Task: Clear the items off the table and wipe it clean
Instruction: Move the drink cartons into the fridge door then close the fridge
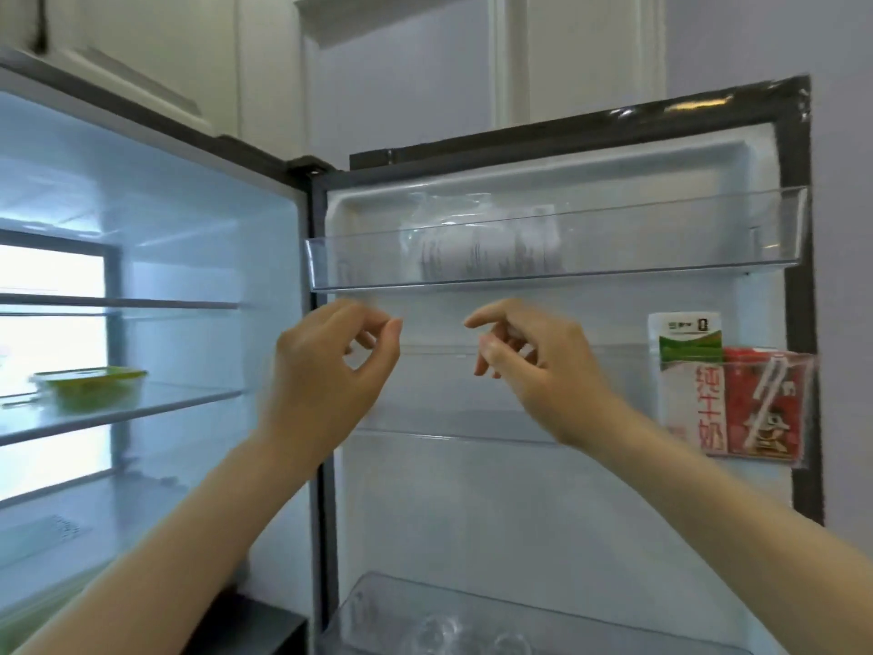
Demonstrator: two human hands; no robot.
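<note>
Before the open fridge door, left hand and right hand hover, fingers loosely curled, both grips empty; cartons stand in the door shelf, a green box inside.

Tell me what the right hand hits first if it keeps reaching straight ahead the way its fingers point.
Probably the inner wall of the open fridge door, just under the clear top door shelf. The right hand points up and forward with nothing visible between; depth is hard to judge.
</note>
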